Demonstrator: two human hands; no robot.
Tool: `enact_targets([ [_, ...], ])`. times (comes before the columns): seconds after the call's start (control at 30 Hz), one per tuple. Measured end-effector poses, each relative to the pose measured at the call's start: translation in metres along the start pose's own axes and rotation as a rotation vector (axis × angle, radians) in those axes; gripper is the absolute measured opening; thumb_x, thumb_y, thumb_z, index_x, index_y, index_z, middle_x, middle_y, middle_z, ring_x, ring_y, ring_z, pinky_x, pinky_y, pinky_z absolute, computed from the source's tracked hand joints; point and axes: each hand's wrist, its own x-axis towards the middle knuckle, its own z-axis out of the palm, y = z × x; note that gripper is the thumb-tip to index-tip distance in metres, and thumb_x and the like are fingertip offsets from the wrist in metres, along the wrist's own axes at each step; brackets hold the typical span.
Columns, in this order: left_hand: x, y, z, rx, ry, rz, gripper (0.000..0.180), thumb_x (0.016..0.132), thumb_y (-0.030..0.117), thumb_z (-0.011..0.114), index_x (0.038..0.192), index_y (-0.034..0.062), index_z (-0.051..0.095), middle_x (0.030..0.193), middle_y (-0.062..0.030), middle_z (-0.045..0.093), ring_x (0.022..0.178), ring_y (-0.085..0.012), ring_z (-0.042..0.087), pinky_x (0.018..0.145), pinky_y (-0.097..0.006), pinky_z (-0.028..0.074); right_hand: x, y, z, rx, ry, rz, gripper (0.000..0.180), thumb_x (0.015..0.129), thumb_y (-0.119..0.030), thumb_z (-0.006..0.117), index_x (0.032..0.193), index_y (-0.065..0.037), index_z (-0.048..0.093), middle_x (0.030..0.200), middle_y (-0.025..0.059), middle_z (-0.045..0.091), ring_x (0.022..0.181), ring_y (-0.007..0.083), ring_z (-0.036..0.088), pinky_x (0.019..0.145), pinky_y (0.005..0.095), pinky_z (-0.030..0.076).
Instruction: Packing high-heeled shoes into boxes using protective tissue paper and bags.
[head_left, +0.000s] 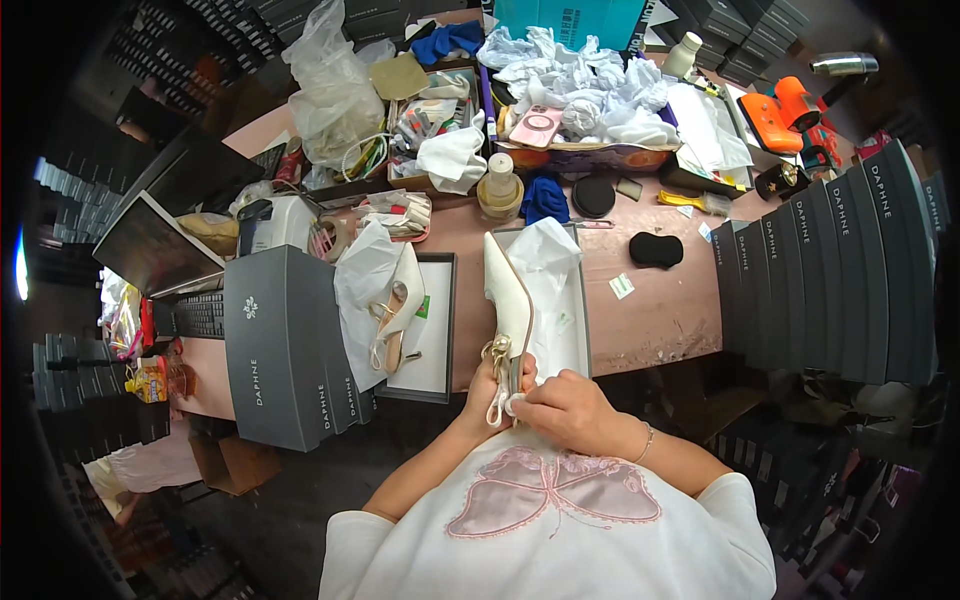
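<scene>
A white pointed high-heeled shoe [513, 315] with a gold ornament and thin straps is held upright in front of me, toe pointing away. My left hand [484, 393] is closed round its heel end. My right hand [575, 408] is closed in a pinch beside the heel, on a small white piece too small to name. An open shoe box [578, 285] with white tissue paper [549, 255] lies just behind the shoe. To the left, a matching shoe [402, 300] lies on tissue in another open grey box [452, 330].
Grey shoe boxes stand in a row at left [275, 350] and right [850, 270]. At the back are a carton of crumpled white paper [585, 100], a cream bottle [499, 190] and a yellow-handled brush [700, 202]. A black oval pad [656, 250] lies on the pink table [650, 320].
</scene>
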Motion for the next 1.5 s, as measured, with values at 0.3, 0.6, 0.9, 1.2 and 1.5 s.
enact_targets([
  [0.3, -0.007, 0.001, 0.022, -0.038, 0.159, 0.085, 0.042, 0.095, 0.042, 0.040, 0.087, 0.0039, 0.057, 0.070, -0.0063, 0.059, 0.058, -0.0171, 0.058, 0.054, -0.029, 0.050, -0.001, -0.002, 0.009, 0.117, -0.022, -0.046, 0.023, 0.071, -0.006, 0.063, 0.094, -0.005, 0.061, 0.077, 0.0061, 0.052, 0.067, 0.0238, 0.056, 0.059, 0.0356, 0.045],
  [0.6, 0.005, 0.020, 0.008, -0.291, -0.054, 0.212, 0.042, 0.094, 0.031, 0.046, 0.125, 0.0033, 0.049, 0.077, -0.0083, 0.054, 0.062, -0.0157, 0.053, 0.054, -0.027, 0.047, -0.015, -0.009, 0.016, 0.214, -0.220, -0.081, 0.022, 0.073, -0.009, 0.062, 0.095, -0.007, 0.062, 0.076, 0.0064, 0.052, 0.071, 0.0237, 0.058, 0.060, 0.0369, 0.045],
  [0.9, 0.008, 0.035, 0.011, -0.299, -0.295, 0.212, 0.071, 0.089, 0.043, 0.057, 0.142, 0.0046, 0.032, 0.082, -0.0096, 0.051, 0.065, -0.0171, 0.051, 0.057, -0.029, 0.046, -0.008, 0.014, 0.006, 1.227, 0.095, 0.727, 0.014, 0.091, -0.011, 0.063, 0.099, 0.000, 0.066, 0.124, 0.0077, 0.051, 0.090, 0.0078, 0.055, 0.076, 0.0230, 0.046],
  [1.2, -0.004, 0.042, 0.023, -0.053, -0.224, 0.305, 0.068, 0.093, 0.048, 0.051, 0.143, 0.0061, 0.031, 0.102, -0.0098, 0.056, 0.085, -0.0192, 0.057, 0.077, -0.033, 0.048, 0.005, 0.013, 0.003, 1.174, 0.136, 0.523, 0.009, 0.090, -0.007, 0.061, 0.094, 0.000, 0.065, 0.118, 0.0088, 0.054, 0.091, 0.0103, 0.055, 0.075, 0.0234, 0.046],
  [1.5, -0.016, 0.018, 0.017, 0.283, 0.097, -0.027, 0.066, 0.094, 0.031, 0.057, 0.146, 0.0107, 0.022, 0.135, -0.0105, 0.047, 0.120, -0.0204, 0.052, 0.091, -0.033, 0.051, 0.028, -0.006, -0.006, 0.509, -0.161, 0.122, 0.012, 0.082, -0.007, 0.065, 0.094, -0.003, 0.064, 0.101, 0.0108, 0.057, 0.088, 0.0266, 0.060, 0.078, 0.0331, 0.049],
])
